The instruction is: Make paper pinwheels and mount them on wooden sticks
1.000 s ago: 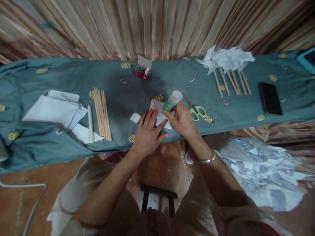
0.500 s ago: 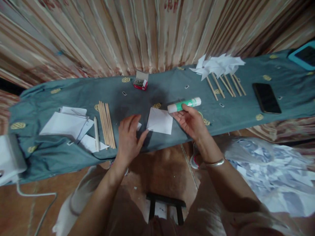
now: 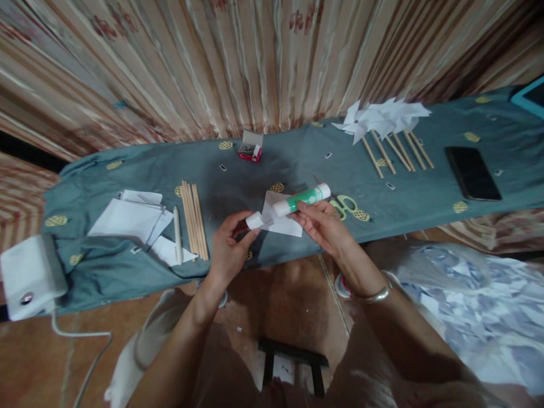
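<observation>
My left hand [image 3: 230,243] pinches a small white cap [image 3: 255,220] between thumb and fingers. In my right hand [image 3: 325,224] is a green and white glue stick [image 3: 306,198], tilted, its left end close to the cap but apart from it. Beneath the glue stick a white paper piece [image 3: 284,224] lies on the cloth, partly covered by it. Just right of the paper, green-handled scissors [image 3: 346,205] rest partly behind the glue stick and my right hand.
On the cloth-covered table [image 3: 191,161] are wooden sticks [image 3: 195,221], a white pen [image 3: 177,235], paper sheets [image 3: 127,221], an opened red box [image 3: 250,148], paper pinwheels [image 3: 385,118] and a black phone [image 3: 473,173]. A white device [image 3: 34,277] stands at the left edge.
My left hand has closed on the white cap and lifted it. The glue stick has moved left and down over the paper, uncovering more of the scissors. The view has shifted slightly.
</observation>
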`<state>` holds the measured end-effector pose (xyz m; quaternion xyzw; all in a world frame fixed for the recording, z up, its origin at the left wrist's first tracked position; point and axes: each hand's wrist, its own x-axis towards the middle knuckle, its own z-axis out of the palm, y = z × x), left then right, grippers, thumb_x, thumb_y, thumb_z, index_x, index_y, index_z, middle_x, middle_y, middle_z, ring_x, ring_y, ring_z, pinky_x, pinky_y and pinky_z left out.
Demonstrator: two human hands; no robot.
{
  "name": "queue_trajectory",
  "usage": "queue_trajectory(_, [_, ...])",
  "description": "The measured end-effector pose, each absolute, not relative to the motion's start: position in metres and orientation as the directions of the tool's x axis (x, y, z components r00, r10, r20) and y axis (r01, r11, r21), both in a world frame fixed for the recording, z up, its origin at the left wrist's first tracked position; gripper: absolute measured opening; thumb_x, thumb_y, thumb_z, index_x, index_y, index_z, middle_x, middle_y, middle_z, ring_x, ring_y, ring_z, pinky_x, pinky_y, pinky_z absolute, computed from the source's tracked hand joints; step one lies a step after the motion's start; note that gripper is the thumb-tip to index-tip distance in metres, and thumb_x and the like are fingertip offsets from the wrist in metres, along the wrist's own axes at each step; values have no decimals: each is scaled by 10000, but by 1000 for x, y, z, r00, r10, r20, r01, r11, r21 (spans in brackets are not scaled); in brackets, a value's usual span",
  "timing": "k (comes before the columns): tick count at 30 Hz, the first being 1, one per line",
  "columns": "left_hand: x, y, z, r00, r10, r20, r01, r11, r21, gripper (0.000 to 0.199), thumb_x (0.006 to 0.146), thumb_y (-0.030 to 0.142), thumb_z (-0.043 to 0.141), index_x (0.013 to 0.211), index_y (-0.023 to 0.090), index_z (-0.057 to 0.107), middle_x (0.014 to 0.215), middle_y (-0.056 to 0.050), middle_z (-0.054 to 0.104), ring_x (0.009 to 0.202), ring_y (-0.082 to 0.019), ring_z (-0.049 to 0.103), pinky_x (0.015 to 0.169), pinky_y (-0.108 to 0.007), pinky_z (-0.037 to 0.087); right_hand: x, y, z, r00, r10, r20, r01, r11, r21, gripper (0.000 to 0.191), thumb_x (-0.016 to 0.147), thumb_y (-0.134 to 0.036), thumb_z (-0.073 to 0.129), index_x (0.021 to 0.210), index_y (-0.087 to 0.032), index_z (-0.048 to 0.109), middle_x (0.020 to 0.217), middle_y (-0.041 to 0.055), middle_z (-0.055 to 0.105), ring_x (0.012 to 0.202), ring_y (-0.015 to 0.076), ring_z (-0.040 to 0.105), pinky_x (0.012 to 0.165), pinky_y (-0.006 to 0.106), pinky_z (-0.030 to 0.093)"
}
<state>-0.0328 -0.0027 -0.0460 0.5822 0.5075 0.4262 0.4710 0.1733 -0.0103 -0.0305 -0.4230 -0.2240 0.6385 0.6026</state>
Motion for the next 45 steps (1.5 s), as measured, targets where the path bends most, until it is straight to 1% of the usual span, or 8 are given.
queue_trajectory(4, [-25, -3, -45, 116, 993, -5, 99, -6, 995, 390, 698, 337, 779, 1034, 176, 661, 1024, -64, 713, 940, -198, 688, 904, -357, 557, 167, -12, -27, 52, 954, -296, -580, -213, -787, 261, 538, -313, 918, 672, -193, 728, 762, -6, 760, 697, 115, 696, 772, 258, 599])
queue_trajectory(12, [-21, -5, -42, 110, 994, 4, 99, -15, 995, 390, 695, 354, 782, 1025, 174, 676, 1025, -63, 715, 945, -204, 688, 903, -365, 569, 164, -12, -29, 55, 954, -294, -574, -211, -791, 269, 527, -315, 924, 616, -184, 707, 740, -4, 759, 679, 111, 694, 763, 248, 595])
queue_trajectory(16, [-20, -5, -40, 109, 994, -7, 96, -4, 995, 390, 685, 339, 791, 1022, 177, 679, 1021, -60, 719, 943, -204, 689, 907, -368, 571, 163, -12, -28, 36, 954, -297, -571, -224, -790, 263, 534, -312, 922, 652, -180, 728, 748, 2, 763, 692, 112, 696, 770, 246, 590])
queue_trajectory(29, [-23, -11, -31, 106, 994, 13, 90, -23, 996, 386, 691, 343, 808, 1020, 169, 706, 989, -55, 720, 895, -188, 689, 883, -345, 577, 155, -9, -25, 28, 951, -308, -529, -247, -812, 324, 498, -362, 925, 680, -185, 723, 708, -17, 740, 644, 97, 666, 634, 202, 572])
queue_trajectory(35, [-30, -17, -27, 109, 994, 6, 139, -21, 990, 364, 697, 351, 809, 999, 162, 729, 918, -44, 724, 846, -178, 685, 842, -316, 578, 144, -9, -24, -9, 942, -335, -505, -293, -812, 388, 448, -392, 934, 663, -166, 704, 684, -12, 721, 627, 110, 650, 661, 252, 576])
queue_trajectory(39, [-36, -19, -28, 117, 993, 6, 163, -25, 986, 348, 724, 356, 788, 1010, 166, 730, 928, -53, 729, 838, -180, 693, 799, -296, 581, 139, -9, -28, -5, 934, -357, -463, -319, -827, 402, 447, -405, 927, 675, -163, 702, 684, -9, 710, 621, 110, 628, 627, 250, 543])
queue_trajectory(43, [-39, -18, -31, 131, 989, 69, 195, -93, 976, 366, 737, 365, 776, 1054, 188, 726, 1014, -66, 728, 901, -193, 691, 833, -306, 562, 129, -9, -29, -6, 948, -320, -402, -295, -867, 392, 467, -427, 910, 677, -174, 696, 670, -17, 696, 603, 109, 606, 595, 246, 511])
queue_trajectory(45, [-40, -16, -33, 144, 985, 96, 225, -127, 966, 341, 738, 372, 772, 1026, 193, 739, 995, -64, 729, 893, -193, 684, 824, -302, 547, 124, -9, -29, -36, 957, -288, -349, -282, -894, 388, 478, -443, 899, 673, -178, 692, 659, -19, 691, 591, 111, 597, 596, 252, 505])
